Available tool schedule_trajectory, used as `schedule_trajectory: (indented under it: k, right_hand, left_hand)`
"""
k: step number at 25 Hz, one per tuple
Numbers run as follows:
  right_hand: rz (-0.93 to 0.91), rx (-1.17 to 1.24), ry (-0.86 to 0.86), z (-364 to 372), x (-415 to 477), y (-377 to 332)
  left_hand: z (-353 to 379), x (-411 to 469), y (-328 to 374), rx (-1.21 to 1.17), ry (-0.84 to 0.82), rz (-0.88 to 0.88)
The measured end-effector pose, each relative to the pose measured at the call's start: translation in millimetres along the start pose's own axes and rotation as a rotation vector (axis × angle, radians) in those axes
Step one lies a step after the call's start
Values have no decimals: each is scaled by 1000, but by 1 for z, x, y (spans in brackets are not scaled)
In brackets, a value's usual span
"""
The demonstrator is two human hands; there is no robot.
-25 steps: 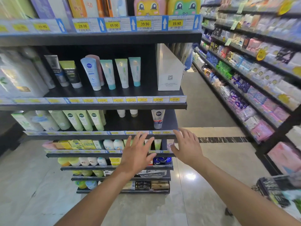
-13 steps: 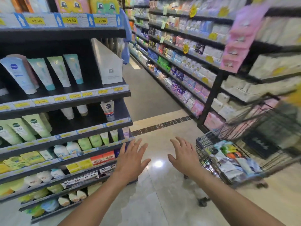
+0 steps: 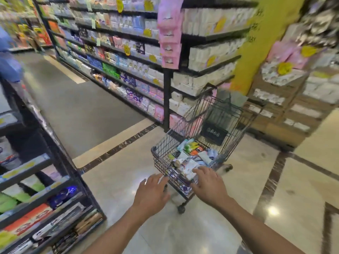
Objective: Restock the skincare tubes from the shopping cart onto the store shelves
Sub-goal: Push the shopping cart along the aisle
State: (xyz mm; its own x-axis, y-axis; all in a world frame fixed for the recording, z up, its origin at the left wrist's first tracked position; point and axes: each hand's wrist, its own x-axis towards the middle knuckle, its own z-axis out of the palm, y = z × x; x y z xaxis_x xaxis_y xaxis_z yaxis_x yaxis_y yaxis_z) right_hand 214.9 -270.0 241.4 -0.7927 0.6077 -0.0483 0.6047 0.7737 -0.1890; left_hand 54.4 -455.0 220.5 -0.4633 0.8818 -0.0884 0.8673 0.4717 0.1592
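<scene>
A dark wire shopping cart point(image 3: 227, 114) stands on the shiny floor ahead of me, with several skincare tubes and packets point(image 3: 192, 153) lying in its basket. My right hand point(image 3: 209, 182) reaches over the cart's near rim with fingers spread above the packets, holding nothing. My left hand point(image 3: 152, 191) hovers open just left of the near rim, also holding nothing. The store shelves point(image 3: 36, 180) that carry tubes stand at my left, blurred by motion.
A long shelving unit point(image 3: 119, 61) full of pastel packs lines the far side of the aisle behind the cart. Stacked cartons point(image 3: 286, 110) and a yellow pillar point(image 3: 260, 43) stand at the right. A blurred blue figure point(image 3: 7, 61) shows far left.
My view has swung right from the tube shelves to the cart. Both empty hands have moved with it, from in front of the shelves to the cart's near rim.
</scene>
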Motion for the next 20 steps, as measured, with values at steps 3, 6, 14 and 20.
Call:
schedule_trajectory:
  k: [3,6,14,20]
  right_hand:
    - [61,37,-31,0,-2,77]
    - [88,41,-55,1,-1,137]
    - [172,73,-108,8,22,241]
    - [189,87,-138,10,90,294]
  left_hand:
    - [18,46,61,-13,-52,49]
    - [38,86,106,8,-72,64]
    - [63,173,189,22,-137,149]
    - [87,267,205,18,-172,185]
